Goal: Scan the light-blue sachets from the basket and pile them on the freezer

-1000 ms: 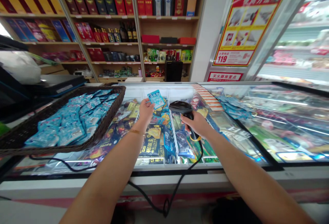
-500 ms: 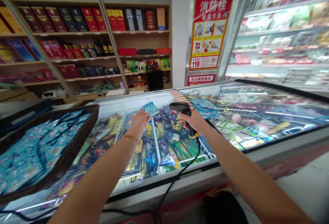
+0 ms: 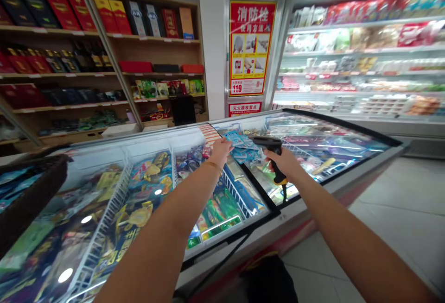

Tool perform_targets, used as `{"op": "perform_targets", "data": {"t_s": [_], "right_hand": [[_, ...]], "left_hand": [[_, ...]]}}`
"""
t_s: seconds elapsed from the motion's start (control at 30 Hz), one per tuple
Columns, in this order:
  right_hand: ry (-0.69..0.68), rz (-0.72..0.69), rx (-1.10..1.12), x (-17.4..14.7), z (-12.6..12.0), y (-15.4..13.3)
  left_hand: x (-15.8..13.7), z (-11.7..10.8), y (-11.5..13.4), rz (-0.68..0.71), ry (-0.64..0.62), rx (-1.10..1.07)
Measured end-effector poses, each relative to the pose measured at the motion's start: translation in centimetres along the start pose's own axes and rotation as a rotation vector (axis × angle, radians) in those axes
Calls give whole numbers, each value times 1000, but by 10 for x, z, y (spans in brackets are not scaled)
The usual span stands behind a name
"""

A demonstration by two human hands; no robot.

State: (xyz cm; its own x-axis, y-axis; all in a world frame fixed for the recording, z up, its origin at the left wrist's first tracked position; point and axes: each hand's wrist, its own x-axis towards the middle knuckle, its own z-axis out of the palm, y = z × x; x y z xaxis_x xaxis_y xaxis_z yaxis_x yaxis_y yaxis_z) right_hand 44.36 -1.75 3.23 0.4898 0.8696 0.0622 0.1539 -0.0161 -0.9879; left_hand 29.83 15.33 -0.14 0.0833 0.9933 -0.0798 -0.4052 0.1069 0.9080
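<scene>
My right hand [image 3: 285, 164] is wrapped round the grip of a black and yellow barcode scanner [image 3: 269, 144], its head pointing left. Beneath and left of the scanner, a pile of blue packets [image 3: 245, 148] lies on the glass lid of the chest freezer. At the pile's left edge, my left hand [image 3: 220, 151] has its fingers pinched on a small blue packet [image 3: 230, 140], mostly hidden by the fingers and blending with the pile. A cable [image 3: 284, 194] hangs from the scanner's handle.
A dark woven basket [image 3: 45, 192] with more blue packets stands at the left. Through the freezer's open part show bagged goods and white wire dividers [image 3: 104, 219]. Shelves of boxes [image 3: 153, 53] and a lit cooler [image 3: 361, 57] stand behind.
My view has turned right. My left hand has carried the blue packet right, from above the freezer compartments to the pile. The scanner in my right hand has also shifted right.
</scene>
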Motion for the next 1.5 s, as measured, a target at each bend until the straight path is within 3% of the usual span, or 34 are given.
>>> {"op": "perform_targets", "data": {"t_s": [0.1, 0.2, 0.4, 0.57, 0.77, 0.93, 1.03, 1.13, 1.23, 1.33, 1.5], "right_hand": [[12, 1, -4, 0, 0, 3], [-15, -14, -7, -2, 9, 5], [-111, -39, 19, -12, 52, -6], [-234, -90, 28, -28, 114, -21], [-390, -183, 68, -50, 201, -32], [-503, -221, 93, -71, 256, -38], [-549, -227, 126, -81, 274, -31], [-556, -173, 139, -87, 281, -18], [-575, -102, 144, -88, 277, -7], [-587, -51, 152, -86, 269, -3], [-565, -78, 122, -87, 264, -4]], "left_hand": [[-2, 6, 1, -30, 14, 45], [-7, -5, 7, -17, -5, 77], [-17, -66, 43, 30, 112, 128], [-30, -144, 98, 129, 283, 182], [-52, -264, 176, 296, 482, 386], [-72, -368, 246, 399, 722, 828], [-89, -421, 277, 339, 795, 1219], [-108, -459, 288, 241, 883, 1569], [-121, -482, 280, 76, 895, 1765], [-123, -493, 271, -101, 849, 1795], [-121, -492, 271, -108, 934, 1783]]}}
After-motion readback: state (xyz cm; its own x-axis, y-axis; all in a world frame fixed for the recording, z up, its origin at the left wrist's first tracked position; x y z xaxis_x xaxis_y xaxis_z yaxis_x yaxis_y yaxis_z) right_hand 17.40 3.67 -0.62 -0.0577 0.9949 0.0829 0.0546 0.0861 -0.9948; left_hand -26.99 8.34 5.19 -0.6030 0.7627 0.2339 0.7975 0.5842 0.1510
